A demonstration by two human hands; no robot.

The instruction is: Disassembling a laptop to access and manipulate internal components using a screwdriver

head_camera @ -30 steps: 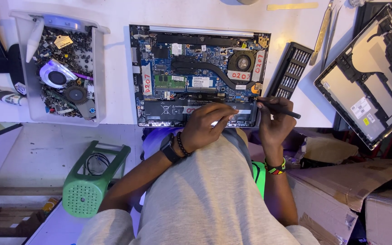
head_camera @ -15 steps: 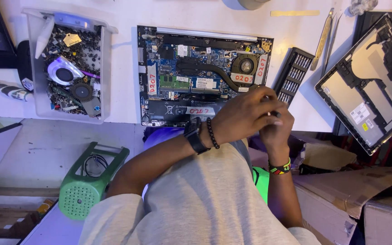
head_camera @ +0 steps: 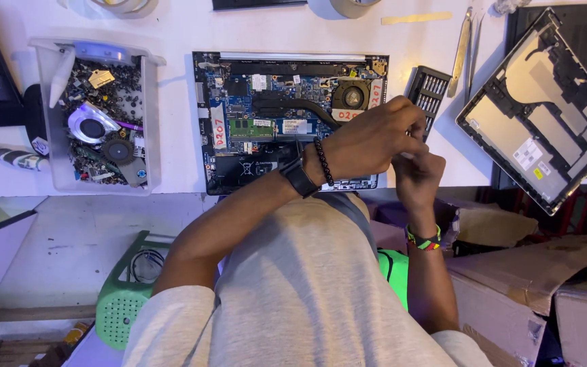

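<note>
1. Bare circuit board, blue and green, filled the opened laptop (head_camera: pixel 287 122) that lay flat on the white table (head_camera: pixel 178 34) straight in front of you, its bottom cover off and its fan and copper heat pipe exposed.
2. Your left hand (head_camera: pixel 368 139) reached across the laptop's right edge with its fingers curled and pinched together against your right hand (head_camera: pixel 417 173); something small seemed to sit between them, but I could not tell what it was.
3. Your right hand was raised just off the table edge, fingers closed toward the left; whether it gripped a tool was hidden by the left hand.
4. The small black bit holder (head_camera: pixel 428 92) stood just beside your hands, touching nothing I could see.
5. I judged the laptop stiff but fragile inside: you should have taken it by the outer frame edges, never by the board, the fan or the thin cables.
6. Anything pinched between your fingers was probably tiny, light and slippery, so it called for a fingertip grip held over the table.
7. The clear plastic tray (head_camera: pixel 151 122) of loose parts sat well to the left, and the removed grey cover (head_camera: pixel 545 115) lay tilted at the right.
</note>
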